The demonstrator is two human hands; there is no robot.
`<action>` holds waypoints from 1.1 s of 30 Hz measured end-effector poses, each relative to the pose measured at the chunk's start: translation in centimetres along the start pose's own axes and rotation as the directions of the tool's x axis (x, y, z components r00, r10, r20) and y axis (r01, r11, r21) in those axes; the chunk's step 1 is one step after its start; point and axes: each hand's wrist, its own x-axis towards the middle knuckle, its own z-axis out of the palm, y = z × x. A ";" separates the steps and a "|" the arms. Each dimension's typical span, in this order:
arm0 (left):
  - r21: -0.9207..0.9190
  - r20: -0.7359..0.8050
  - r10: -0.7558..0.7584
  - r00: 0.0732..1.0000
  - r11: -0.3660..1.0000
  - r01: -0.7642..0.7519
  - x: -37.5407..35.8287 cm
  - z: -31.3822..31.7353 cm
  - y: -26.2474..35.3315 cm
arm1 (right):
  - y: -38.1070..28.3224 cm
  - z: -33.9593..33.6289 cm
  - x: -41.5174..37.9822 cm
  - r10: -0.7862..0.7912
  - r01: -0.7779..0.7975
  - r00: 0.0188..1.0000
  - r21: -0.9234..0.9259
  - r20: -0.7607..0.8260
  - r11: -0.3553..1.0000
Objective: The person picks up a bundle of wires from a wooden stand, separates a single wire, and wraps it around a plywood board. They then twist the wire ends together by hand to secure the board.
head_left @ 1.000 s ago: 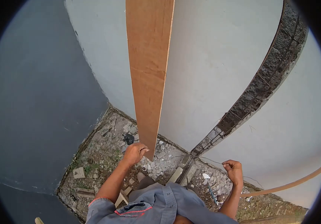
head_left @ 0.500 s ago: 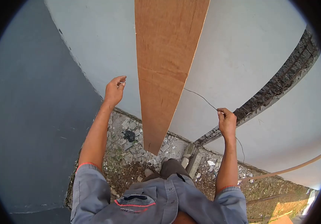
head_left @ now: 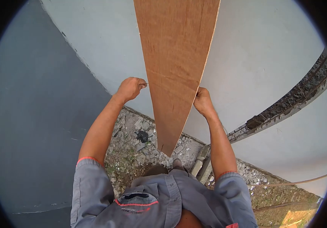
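A long brown plywood strip (head_left: 175, 72) stands upright against the pale wall in front of me, its lower end near the rubble. At its left edge my left hand (head_left: 131, 89) is closed in a pinch on a thin wire (head_left: 144, 83), which runs to the board's edge. On the opposite edge my right hand (head_left: 204, 102) is closed, its fingertips partly hidden by the board. A thin piece of the same wire seems to trail below that hand along the forearm. The stretch of wire behind the board is out of sight.
A dark grey wall (head_left: 38, 114) rises on the left, beside the pale wall (head_left: 254, 57). A rough, broken-out groove (head_left: 285, 102) crosses the right side. Rubble (head_left: 136, 125) and concrete pieces (head_left: 201, 165) lie around my feet. A brown hose-like line (head_left: 277, 184) runs at lower right.
My right hand has moved left with the wire, up to the board's right edge. My left hand has come right to the board's left edge and now pinches the wire. The view has shifted slightly.
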 end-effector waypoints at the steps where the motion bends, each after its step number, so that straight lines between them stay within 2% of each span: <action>1: -0.005 0.005 0.005 1.000 1.000 -0.005 0.2 -0.1 -0.6 | 0.3 0.5 0.0 -0.129 0.137 0.987 0.079 -0.092 0.987; 2: -0.008 -0.069 -0.061 0.996 0.998 0.060 0.1 -0.2 -1.3 | 0.8 0.0 -0.5 -0.117 0.125 0.988 0.075 -0.096 0.989; 3: -0.017 -0.139 -0.125 0.982 0.992 0.123 0.0 -0.1 -2.2 | 0.3 -1.4 -1.6 -0.053 0.047 0.996 -0.086 -0.067 0.995; 4: -0.025 -0.131 -0.113 0.985 0.994 0.110 0.1 -0.6 -3.0 | -0.1 -2.9 -2.6 0.012 -0.024 0.999 -0.248 -0.050 0.968; 6: -0.068 -0.104 -0.225 0.969 0.973 0.218 -0.8 -1.8 -4.1 | 0.3 -5.7 -6.3 0.079 -0.101 0.993 -0.298 -0.083 0.949; 8: -0.101 -0.070 -0.213 0.974 0.973 0.206 -2.4 -1.9 -4.6 | 0.7 -6.0 -10.5 0.152 -0.181 0.982 -0.344 -0.109 0.921; 10: -0.124 -0.057 -0.194 0.979 0.975 0.186 -3.1 -2.0 -4.1 | 0.8 -5.6 -13.5 0.247 -0.284 0.943 -0.153 -0.224 0.946; 11: -0.245 -0.021 -0.242 0.970 0.942 0.230 -3.6 -2.1 -3.6 | 0.8 -4.3 -14.1 0.257 -0.266 0.928 0.003 -0.268 0.964; 12: -0.356 0.018 -0.280 0.960 0.895 0.268 -3.9 -2.2 -3.1 | -0.6 -3.0 -14.3 0.256 -0.265 0.924 0.004 -0.283 0.964; 13: -0.354 0.012 -0.264 0.964 0.901 0.251 -4.2 -2.3 -2.8 | -2.6 -1.6 -14.3 0.374 -0.304 0.891 0.274 -0.256 0.912; 14: -0.445 0.017 -0.273 0.962 0.860 0.251 -4.6 -2.3 -2.6 | -4.1 -0.3 -14.1 0.474 -0.320 0.859 0.521 -0.192 0.791; 15: -0.531 0.024 -0.285 0.958 0.809 0.253 -5.3 -2.4 -2.4 | -4.9 1.2 -13.8 0.470 -0.312 0.860 0.523 -0.200 0.793; 16: -0.527 0.020 -0.277 0.961 0.813 0.246 -6.1 -2.7 -1.9 | -5.6 2.8 -13.5 0.459 -0.248 0.864 0.621 -0.205 0.744; 17: -0.578 0.079 -0.262 0.962 0.774 0.258 -6.9 -3.0 -1.4 | -6.1 3.9 -13.3 0.450 -0.182 0.868 0.709 -0.210 0.681; 19: -0.624 0.138 -0.238 0.961 0.733 0.271 -8.1 -2.8 -0.7 | -5.6 5.1 -12.3 0.452 -0.126 0.857 0.750 -0.248 0.650; 21: -0.629 0.280 -0.189 0.941 0.705 0.328 -8.9 -2.0 -0.2 | -5.0 6.0 -11.0 0.436 -0.040 0.849 0.786 -0.298 0.616; 25: -0.647 0.308 -0.145 0.940 0.693 0.318 -9.8 -1.7 1.1 | -5.6 7.7 -9.6 0.415 0.037 0.830 0.780 -0.373 0.625; 27: -0.702 0.325 -0.222 0.919 0.595 0.392 -10.2 -1.9 1.3 | -5.5 8.2 -8.7 0.420 0.102 0.814 0.810 -0.402 0.578; 31: -0.753 0.332 -0.246 0.911 0.512 0.413 -11.2 -1.2 -0.4 | -6.5 7.6 -8.2 0.494 0.080 0.776 0.838 -0.392 0.539; 33: -0.755 0.324 -0.276 0.905 0.501 0.423 -11.7 -1.3 -1.2 | -6.4 6.8 -8.9 0.440 0.005 0.832 0.798 -0.338 0.603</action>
